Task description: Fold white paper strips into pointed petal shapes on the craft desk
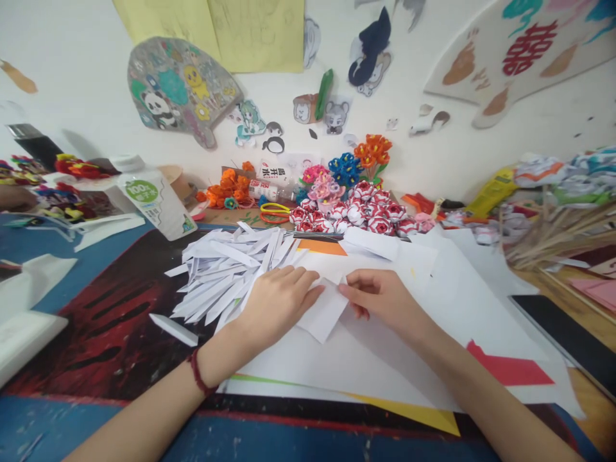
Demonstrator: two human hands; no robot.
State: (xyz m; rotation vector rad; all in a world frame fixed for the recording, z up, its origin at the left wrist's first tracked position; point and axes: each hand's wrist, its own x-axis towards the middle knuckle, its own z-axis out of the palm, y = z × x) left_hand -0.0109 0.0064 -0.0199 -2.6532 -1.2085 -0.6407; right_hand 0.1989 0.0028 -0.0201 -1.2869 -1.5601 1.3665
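A small white paper piece point(323, 314) lies on large white sheets point(385, 359) in front of me. My left hand point(276, 301) rests flat on its left part, fingers stretched out and pressing it down. My right hand point(380, 298) pinches the paper's upper right edge between thumb and fingers. Just left of my left hand lies a heap of folded white paper strips point(226, 273). One folded strip point(174, 329) lies apart on the dark mat.
Red-and-white paper flowers point(356, 215), orange flowers point(231, 187) and blue ones point(344, 169) stand at the back. A white carton point(151, 200) sits back left, wooden sticks point(553, 234) on the right, a black tablet point(572, 337) beside red paper point(510, 369).
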